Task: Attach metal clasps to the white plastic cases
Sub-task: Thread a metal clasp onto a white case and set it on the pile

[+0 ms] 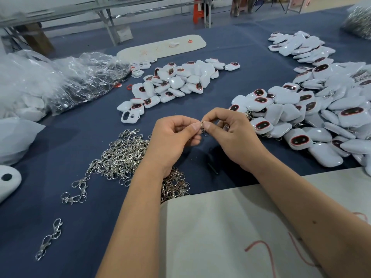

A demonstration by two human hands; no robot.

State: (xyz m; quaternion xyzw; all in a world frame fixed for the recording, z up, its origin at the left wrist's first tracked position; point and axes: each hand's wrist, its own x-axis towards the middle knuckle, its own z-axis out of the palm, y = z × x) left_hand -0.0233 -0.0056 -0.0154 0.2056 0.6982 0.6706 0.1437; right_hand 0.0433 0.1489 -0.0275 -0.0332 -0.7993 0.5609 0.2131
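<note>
One metal clasp [203, 128] is pinched between both hands, left hand [174, 135] and right hand [230, 135].
Clasped cases [301, 117] are heaped right; bare cases [172, 83] and loose clasps [120, 157] remain.

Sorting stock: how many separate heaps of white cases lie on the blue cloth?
3: a middle heap, a far right heap, and a large near right heap. Bags at left may hide more.
</note>
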